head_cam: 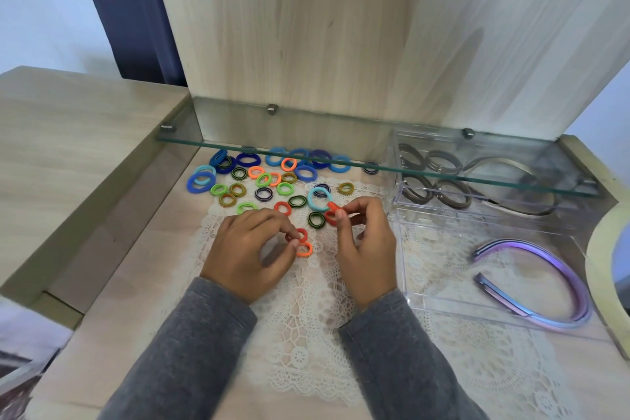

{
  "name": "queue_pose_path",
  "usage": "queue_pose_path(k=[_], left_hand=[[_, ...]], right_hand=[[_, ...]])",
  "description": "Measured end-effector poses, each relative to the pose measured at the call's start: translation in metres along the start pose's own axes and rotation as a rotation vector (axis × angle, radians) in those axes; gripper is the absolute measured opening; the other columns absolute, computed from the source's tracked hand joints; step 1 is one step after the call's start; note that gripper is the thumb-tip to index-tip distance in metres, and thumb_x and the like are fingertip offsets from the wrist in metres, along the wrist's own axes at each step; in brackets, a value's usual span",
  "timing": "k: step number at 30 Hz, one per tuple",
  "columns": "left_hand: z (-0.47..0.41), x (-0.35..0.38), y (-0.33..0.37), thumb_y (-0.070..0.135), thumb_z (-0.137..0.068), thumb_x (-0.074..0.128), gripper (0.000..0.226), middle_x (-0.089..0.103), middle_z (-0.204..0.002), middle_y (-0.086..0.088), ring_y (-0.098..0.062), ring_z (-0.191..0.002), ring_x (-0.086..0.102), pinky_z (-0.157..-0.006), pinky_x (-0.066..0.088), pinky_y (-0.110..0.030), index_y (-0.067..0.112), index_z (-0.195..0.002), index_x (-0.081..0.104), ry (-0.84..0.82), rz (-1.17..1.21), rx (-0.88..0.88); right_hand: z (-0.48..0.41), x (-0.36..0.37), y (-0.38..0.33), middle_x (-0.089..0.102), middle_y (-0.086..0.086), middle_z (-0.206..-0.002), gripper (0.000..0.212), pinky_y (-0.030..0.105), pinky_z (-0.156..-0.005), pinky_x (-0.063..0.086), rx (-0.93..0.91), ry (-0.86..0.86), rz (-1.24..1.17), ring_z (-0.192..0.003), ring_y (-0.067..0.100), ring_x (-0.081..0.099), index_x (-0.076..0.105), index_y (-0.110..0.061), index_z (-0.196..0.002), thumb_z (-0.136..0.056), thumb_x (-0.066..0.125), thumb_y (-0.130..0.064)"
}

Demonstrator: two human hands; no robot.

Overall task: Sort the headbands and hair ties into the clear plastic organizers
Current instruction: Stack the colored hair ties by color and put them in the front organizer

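Note:
Several loose hair ties (264, 181) in blue, green, orange, red and dark stripes lie scattered on the lace mat under the glass shelf. My left hand (249, 249) pinches a red hair tie (300, 235) just above an orange hair tie (304, 249). My right hand (366, 242) holds another red hair tie (333, 209) between thumb and fingertips. To the right, the near clear organizer (426, 297) holds purple headbands (552, 283). The far clear organizer (397, 194) holds brown headbands (453, 194).
A glass shelf (341, 155) hangs low over the back of the desk. The lace mat (306, 334) covers the desk middle. A raised wooden ledge (68, 147) borders the left. A cream curved object (603, 266) stands at the right edge.

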State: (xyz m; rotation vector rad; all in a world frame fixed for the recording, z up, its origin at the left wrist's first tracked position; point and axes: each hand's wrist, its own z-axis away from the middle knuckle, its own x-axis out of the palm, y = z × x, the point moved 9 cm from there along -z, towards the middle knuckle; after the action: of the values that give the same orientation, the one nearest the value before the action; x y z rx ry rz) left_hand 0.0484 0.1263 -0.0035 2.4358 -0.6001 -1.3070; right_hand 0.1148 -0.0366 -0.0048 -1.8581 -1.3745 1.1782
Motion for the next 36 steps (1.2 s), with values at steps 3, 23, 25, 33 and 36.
queue_pose_path(k=[3, 23, 25, 33, 36], left_hand=[[0.001, -0.001, 0.003, 0.037, -0.081, 0.060, 0.009, 0.062, -0.095, 0.022, -0.004, -0.096, 0.057, -0.083, 0.034, -0.029, 0.032, -0.085, 0.066, -0.015, 0.017, 0.023], [0.000, 0.005, 0.004, 0.040, -0.079, 0.054, 0.015, 0.060, -0.097, 0.026, 0.001, -0.099, 0.054, -0.088, 0.026, -0.018, 0.035, -0.090, 0.064, -0.099, 0.000, -0.001], [-0.001, -0.001, -0.004, 0.038, -0.080, 0.049, 0.018, 0.060, -0.099, 0.025, -0.002, -0.100, 0.054, -0.087, 0.028, -0.026, 0.035, -0.091, 0.062, -0.032, -0.019, -0.069], [0.000, 0.009, -0.036, 0.033, -0.087, 0.034, 0.043, 0.053, -0.128, 0.008, -0.016, -0.121, 0.045, -0.098, 0.029, -0.042, 0.037, -0.124, 0.056, -0.100, -0.315, -0.321], [0.001, 0.012, -0.036, 0.035, -0.088, 0.031, 0.046, 0.054, -0.128, 0.007, -0.017, -0.121, 0.046, -0.096, 0.031, -0.045, 0.038, -0.127, 0.054, -0.124, -0.385, -0.305]], right_hand=[[0.001, 0.000, 0.000, 0.059, -0.003, -0.089, 0.006, 0.020, -0.065, 0.042, 0.008, -0.004, -0.004, -0.083, 0.011, 0.058, 0.052, -0.015, -0.094, -0.092, 0.057, -0.016], [0.010, 0.013, -0.004, 0.057, -0.011, -0.092, 0.014, 0.037, -0.080, 0.048, -0.037, -0.151, 0.006, -0.091, 0.013, 0.055, 0.052, -0.022, -0.097, -0.088, 0.062, -0.019], [0.010, 0.015, -0.007, 0.056, -0.015, -0.092, 0.015, 0.038, -0.081, 0.047, -0.058, -0.172, 0.030, -0.092, 0.010, 0.053, 0.052, -0.024, -0.098, -0.088, 0.063, -0.021], [0.022, 0.027, -0.017, 0.058, -0.020, -0.100, 0.018, 0.038, -0.085, 0.038, -0.163, -0.325, 0.221, -0.098, 0.009, 0.046, 0.051, -0.030, -0.104, -0.087, 0.057, -0.033], [0.023, 0.028, -0.018, 0.057, -0.022, -0.100, 0.019, 0.037, -0.083, 0.039, -0.185, -0.333, 0.272, -0.096, 0.008, 0.045, 0.049, -0.032, -0.104, -0.086, 0.056, -0.035]])
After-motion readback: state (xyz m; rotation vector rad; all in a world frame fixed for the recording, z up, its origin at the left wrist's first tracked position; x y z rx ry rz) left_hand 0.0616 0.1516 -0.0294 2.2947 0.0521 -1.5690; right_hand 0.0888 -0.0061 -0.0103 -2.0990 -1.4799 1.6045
